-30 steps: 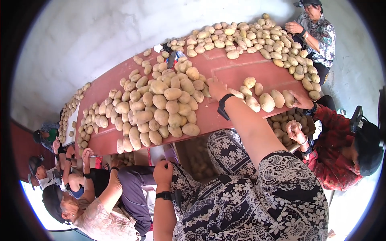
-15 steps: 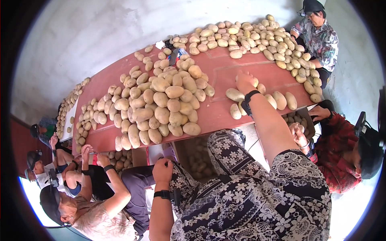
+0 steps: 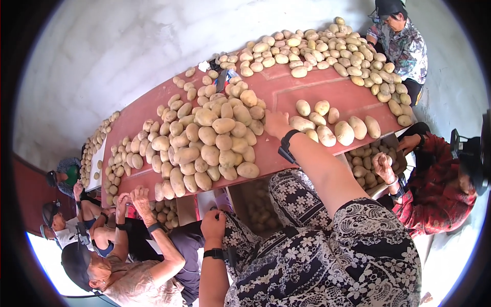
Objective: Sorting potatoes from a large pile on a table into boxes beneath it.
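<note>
A large heap of potatoes [image 3: 207, 135] is piled on the red table [image 3: 286, 102]. My right hand [image 3: 276, 124] reaches over the table to the heap's right edge, close against its outer potatoes; how its fingers are set is hard to make out. Just right of it lies a small group of separate potatoes [image 3: 344, 133], some lined along the near edge. My left hand [image 3: 213, 223] is closed in a fist above my left thigh, with a small dark thing showing at its top that I cannot make out.
Below the table edge stand a box of potatoes [image 3: 260, 211] and another box [image 3: 364, 165] at the right. More potatoes [image 3: 353, 56] line the far side. Co-workers sit at the left [image 3: 128, 271] and right [image 3: 427, 189]; another person [image 3: 401, 46] is at the far right.
My right hand has moved left from the small group of potatoes to the heap's edge, uncovering potatoes there. My left hand stays closed near my thigh. The view has shifted slightly.
</note>
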The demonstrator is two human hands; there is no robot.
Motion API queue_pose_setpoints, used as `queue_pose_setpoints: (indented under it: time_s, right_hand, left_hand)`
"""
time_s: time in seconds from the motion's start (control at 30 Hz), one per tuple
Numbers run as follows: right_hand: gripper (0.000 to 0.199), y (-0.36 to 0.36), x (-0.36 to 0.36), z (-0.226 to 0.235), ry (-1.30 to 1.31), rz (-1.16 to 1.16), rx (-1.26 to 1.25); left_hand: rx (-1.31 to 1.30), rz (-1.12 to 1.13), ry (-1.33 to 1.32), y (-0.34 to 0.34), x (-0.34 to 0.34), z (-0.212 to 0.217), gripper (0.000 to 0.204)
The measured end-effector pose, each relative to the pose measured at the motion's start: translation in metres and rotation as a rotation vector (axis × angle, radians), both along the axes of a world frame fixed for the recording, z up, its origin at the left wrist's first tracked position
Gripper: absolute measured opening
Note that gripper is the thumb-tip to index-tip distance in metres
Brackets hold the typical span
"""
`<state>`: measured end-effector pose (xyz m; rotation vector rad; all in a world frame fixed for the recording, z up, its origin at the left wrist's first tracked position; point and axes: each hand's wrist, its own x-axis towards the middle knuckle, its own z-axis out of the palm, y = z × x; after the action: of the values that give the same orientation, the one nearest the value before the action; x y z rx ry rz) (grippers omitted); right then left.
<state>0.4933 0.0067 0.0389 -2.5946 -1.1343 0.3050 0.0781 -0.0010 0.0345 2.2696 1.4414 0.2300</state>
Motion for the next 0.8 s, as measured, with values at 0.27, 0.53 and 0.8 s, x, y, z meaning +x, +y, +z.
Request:
queue_pose_setpoints:
  time_s: [0.27, 0.53, 0.8]
  right_hand:
    - [0.032, -0.036, 0.061, 0.018, -0.236, -0.145, -0.134]
    - [0.051, -0.008, 0.043, 0.01, -0.085, 0.002, -0.112]
    - [0.051, 0.026, 0.035, -0.004, -0.188, -0.098, -0.049]
  left_hand:
    - [0.05, -0.012, -0.027, 0.001, -0.001, 0.0, 0.024]
    - [0.049, -0.017, -0.007, 0.001, 0.001, 0.003, 0.024]
    - [0.028, -0.009, 0.012, 0.002, 0.0, 0.001, 0.024]
